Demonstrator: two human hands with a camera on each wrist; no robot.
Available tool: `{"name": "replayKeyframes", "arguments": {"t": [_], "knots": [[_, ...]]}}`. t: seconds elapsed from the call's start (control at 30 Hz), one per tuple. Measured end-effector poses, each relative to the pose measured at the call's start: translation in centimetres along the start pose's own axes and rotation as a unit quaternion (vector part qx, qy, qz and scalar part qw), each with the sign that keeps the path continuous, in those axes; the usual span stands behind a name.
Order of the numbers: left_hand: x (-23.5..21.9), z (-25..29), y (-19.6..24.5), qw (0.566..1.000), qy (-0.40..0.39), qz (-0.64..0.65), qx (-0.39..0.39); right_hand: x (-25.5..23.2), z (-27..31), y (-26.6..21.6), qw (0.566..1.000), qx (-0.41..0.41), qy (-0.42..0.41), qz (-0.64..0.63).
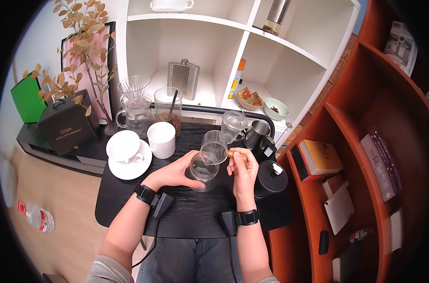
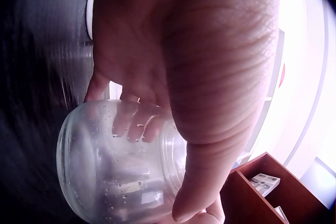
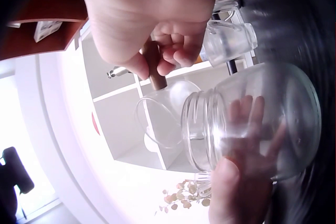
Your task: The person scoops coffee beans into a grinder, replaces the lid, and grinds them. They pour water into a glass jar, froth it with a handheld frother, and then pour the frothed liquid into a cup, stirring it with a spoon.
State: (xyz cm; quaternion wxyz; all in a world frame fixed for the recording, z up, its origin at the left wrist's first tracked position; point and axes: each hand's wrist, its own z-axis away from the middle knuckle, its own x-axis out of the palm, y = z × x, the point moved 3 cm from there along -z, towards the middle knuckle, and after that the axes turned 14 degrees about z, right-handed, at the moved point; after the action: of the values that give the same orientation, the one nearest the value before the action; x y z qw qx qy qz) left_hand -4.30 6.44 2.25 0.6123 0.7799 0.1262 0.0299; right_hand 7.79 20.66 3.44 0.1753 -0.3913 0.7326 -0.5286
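My left hand (image 1: 173,173) holds a clear glass jar (image 1: 204,177) upright on the black table, thumb on the near side and fingers round the far side. Small droplets cling to the jar's wall in the left wrist view. My right hand (image 1: 244,173) grips the wooden handle (image 3: 153,66) of a small clear glass pouring cup (image 1: 214,143). That cup is tilted over the jar's open mouth, overlapping its rim in the head view. I cannot tell whether any liquid is in the cup.
A white cup (image 1: 123,145) on a saucer (image 1: 129,172) and a white mug (image 1: 161,141) stand left. Behind are a glass server (image 1: 138,123) and tall glass (image 1: 168,106). To the right stand a glass mug (image 1: 234,125), metal pitcher (image 1: 257,134) and black canister (image 1: 271,181).
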Motion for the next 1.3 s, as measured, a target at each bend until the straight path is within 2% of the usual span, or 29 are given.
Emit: {"name": "replayKeyframes", "arguments": {"t": [0.23, 0.47, 0.53, 0.67, 0.73, 1.03, 1.3], "knots": [[0.0, 0.0, 0.1, 1.0, -0.012, -0.004, 0.008, 0.1, 0.2, 0.6, 0.997, 0.012, 0.072, 0.004], [0.0, 0.0, 0.2, 1.0, -0.009, -0.002, -0.001, 0.2, 0.3, 2.5, 0.989, 0.099, 0.108, -0.015], [0.1, 0.0, 0.3, 1.0, -0.006, 0.002, 0.0, 0.1, 0.2, 3.4, 0.984, 0.13, 0.105, -0.055], [0.0, 0.0, 0.3, 1.0, -0.007, -0.001, -0.005, -0.1, 0.2, 4.3, 0.981, 0.15, 0.107, -0.059], [0.0, 0.0, 0.2, 1.0, -0.007, 0.004, -0.001, -0.1, 0.3, 4.4, 0.975, 0.192, 0.099, -0.054], [0.1, 0.0, 0.3, 1.0, -0.003, 0.006, -0.003, -0.7, 0.2, 5.3, 0.964, 0.247, 0.083, -0.059], [0.0, -0.2, -0.3, 1.0, -0.008, -0.002, 0.007, -0.7, 0.1, 6.0, 0.968, 0.234, 0.074, -0.044]]}}
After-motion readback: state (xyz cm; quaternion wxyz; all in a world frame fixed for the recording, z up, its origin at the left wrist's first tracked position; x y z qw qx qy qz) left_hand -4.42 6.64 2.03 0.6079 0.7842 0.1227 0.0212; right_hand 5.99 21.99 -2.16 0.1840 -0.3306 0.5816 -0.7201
